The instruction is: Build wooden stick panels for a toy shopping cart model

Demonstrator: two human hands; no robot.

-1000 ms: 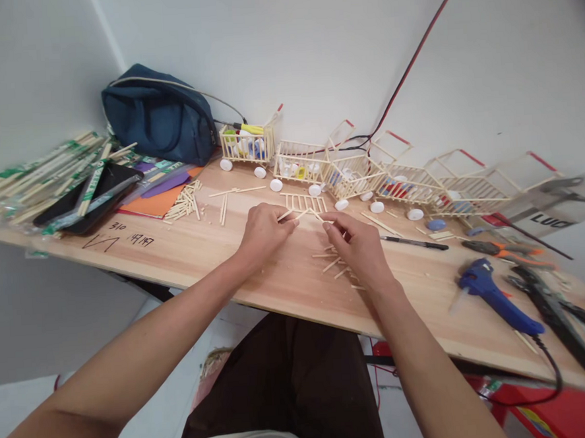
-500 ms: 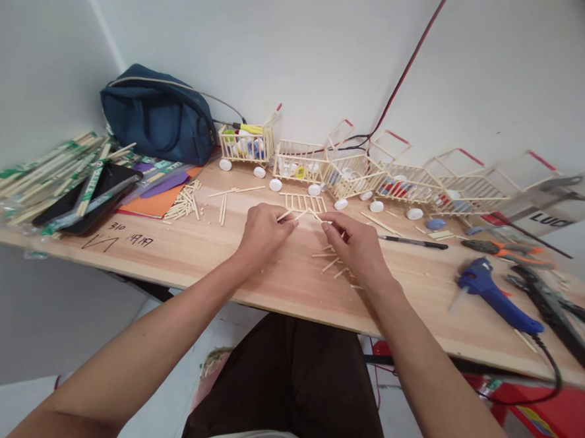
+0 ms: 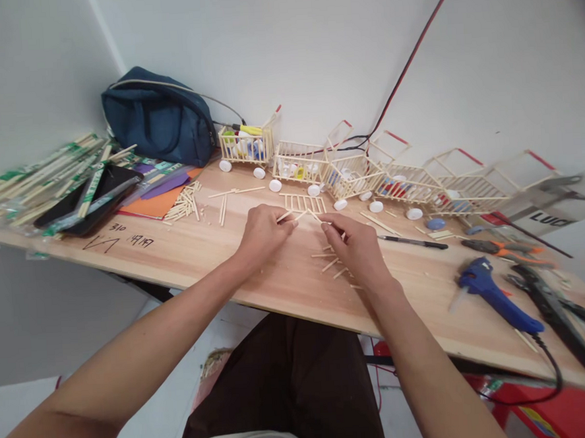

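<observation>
My left hand (image 3: 268, 232) pinches thin pale wooden sticks (image 3: 299, 215) over the middle of the table. Opposite it, my right hand (image 3: 352, 240) is closed on another short wooden stick (image 3: 315, 215). The tips of the held sticks meet at an angle between my hands; whether they are joined I cannot tell. Just behind lies a ladder-like stick panel (image 3: 304, 202), flat on the wood. Several cut sticks (image 3: 331, 264) are spread beside and partly under my right hand.
Small stick-built carts (image 3: 296, 159) with white wheels line the wall. A blue glue gun (image 3: 498, 295), pliers (image 3: 502, 249) and a black-handled cutter (image 3: 556, 322) lie right. At left are a stick pile (image 3: 185, 202), wrapped chopsticks (image 3: 52, 171) and a blue bag (image 3: 160, 118). A pen (image 3: 413, 241) lies near my right hand.
</observation>
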